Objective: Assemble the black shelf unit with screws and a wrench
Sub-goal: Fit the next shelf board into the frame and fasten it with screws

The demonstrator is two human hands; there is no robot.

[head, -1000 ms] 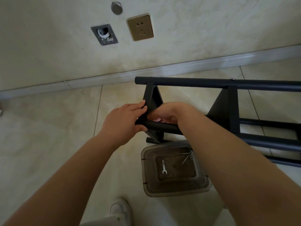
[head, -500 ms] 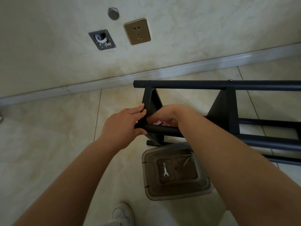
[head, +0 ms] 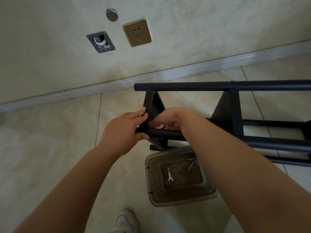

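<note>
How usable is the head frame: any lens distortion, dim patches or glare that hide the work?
Head view: wide-angle bend curves the grey skirting board; light is soft and dim, no glare; the black metal shelf frame loses detail in shadow; the right hand hides its own fingertips; the small silver wrench stays sharp in the clear plastic tub.

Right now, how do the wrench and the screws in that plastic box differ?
The wrench lies alone near the middle of the clear plastic box; the screws are bunched at its far right edge, partly behind the forearm. The wrench is flat with an open jaw; the screws are thin rods. Both are silvery metal, and neither is touched by the hands.
</note>
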